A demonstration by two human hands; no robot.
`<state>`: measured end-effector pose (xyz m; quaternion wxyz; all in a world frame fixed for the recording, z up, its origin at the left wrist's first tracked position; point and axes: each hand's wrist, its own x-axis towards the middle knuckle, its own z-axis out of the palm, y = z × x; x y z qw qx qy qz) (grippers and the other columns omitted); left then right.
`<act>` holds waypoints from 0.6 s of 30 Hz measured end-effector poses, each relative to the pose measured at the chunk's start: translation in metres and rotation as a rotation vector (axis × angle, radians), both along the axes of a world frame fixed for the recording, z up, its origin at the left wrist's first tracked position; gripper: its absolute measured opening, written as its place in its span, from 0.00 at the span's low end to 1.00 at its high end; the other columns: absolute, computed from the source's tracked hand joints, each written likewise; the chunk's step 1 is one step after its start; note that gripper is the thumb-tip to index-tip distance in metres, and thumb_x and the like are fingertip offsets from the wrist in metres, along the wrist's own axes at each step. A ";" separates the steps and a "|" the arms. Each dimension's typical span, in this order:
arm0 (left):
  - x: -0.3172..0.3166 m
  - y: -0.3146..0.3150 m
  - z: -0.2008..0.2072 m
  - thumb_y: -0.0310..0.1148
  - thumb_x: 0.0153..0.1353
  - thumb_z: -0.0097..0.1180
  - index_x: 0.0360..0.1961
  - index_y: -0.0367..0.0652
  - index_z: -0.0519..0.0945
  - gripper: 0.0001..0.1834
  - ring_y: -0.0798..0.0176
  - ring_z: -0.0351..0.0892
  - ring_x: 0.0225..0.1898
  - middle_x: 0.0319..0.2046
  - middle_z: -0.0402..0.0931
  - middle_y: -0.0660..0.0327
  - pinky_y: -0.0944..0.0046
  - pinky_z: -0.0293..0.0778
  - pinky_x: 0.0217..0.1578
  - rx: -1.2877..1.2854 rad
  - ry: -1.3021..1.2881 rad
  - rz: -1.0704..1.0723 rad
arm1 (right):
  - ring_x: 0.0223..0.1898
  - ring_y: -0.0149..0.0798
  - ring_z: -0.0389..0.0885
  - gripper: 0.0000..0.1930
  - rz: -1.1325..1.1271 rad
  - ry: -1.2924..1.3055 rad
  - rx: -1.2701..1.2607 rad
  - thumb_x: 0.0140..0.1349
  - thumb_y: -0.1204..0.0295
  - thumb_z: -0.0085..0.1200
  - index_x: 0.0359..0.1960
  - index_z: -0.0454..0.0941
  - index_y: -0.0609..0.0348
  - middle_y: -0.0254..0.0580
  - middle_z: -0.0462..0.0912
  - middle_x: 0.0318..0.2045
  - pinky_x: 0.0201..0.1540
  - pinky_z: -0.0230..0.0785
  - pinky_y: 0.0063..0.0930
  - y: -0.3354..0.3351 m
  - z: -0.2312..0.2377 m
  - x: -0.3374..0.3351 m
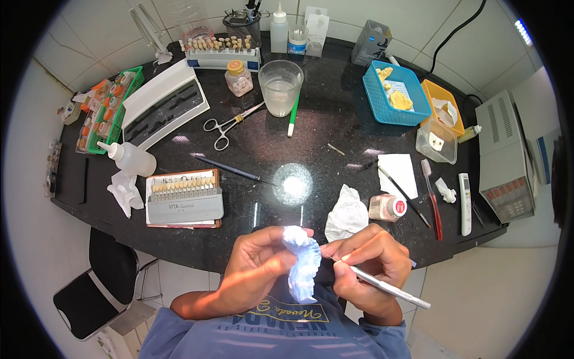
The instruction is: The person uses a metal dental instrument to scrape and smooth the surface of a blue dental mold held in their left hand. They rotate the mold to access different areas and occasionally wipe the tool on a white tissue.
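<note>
Close to my body, my left hand grips a pale blue-white dental cast between thumb and fingers. The cast has a ruffled, uneven edge and bright light falls on its upper end. My right hand pinches a slim silver-handled tool like a pen. Its thin tip points left, toward the side of the cast; whether it touches is too small to tell. Just beyond my hands lie a crumpled white tissue and a small pink jar with a red-marked lid.
A tooth shade guide, a dark pen-like tool, and scissors lie left of centre. A glass of water stands at the back. On the right are a blue basket, a red toothbrush and a white remote.
</note>
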<state>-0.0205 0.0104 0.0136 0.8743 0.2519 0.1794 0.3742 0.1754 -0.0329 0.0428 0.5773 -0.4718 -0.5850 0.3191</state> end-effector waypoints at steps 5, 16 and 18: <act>0.006 -0.002 -0.001 0.22 0.65 0.59 0.60 0.29 0.72 0.22 0.58 0.77 0.58 0.55 0.77 0.48 0.57 0.72 0.61 0.162 0.092 0.066 | 0.38 0.44 0.90 0.10 -0.065 0.110 0.031 0.51 0.84 0.67 0.33 0.78 0.65 0.50 0.86 0.30 0.39 0.81 0.29 -0.004 -0.001 -0.007; 0.007 0.000 -0.009 0.26 0.61 0.64 0.58 0.29 0.72 0.26 0.54 0.72 0.62 0.58 0.73 0.46 0.53 0.66 0.65 0.317 0.098 0.112 | 0.44 0.50 0.87 0.10 -0.042 -0.101 -0.072 0.57 0.81 0.66 0.32 0.74 0.63 0.48 0.83 0.31 0.49 0.81 0.43 -0.007 0.014 -0.006; 0.008 0.000 -0.010 0.26 0.61 0.65 0.58 0.29 0.72 0.25 0.54 0.73 0.62 0.58 0.72 0.45 0.53 0.66 0.65 0.341 0.103 0.123 | 0.37 0.47 0.89 0.09 -0.098 -0.096 0.017 0.50 0.82 0.67 0.28 0.77 0.65 0.48 0.85 0.27 0.39 0.82 0.34 -0.002 0.008 -0.008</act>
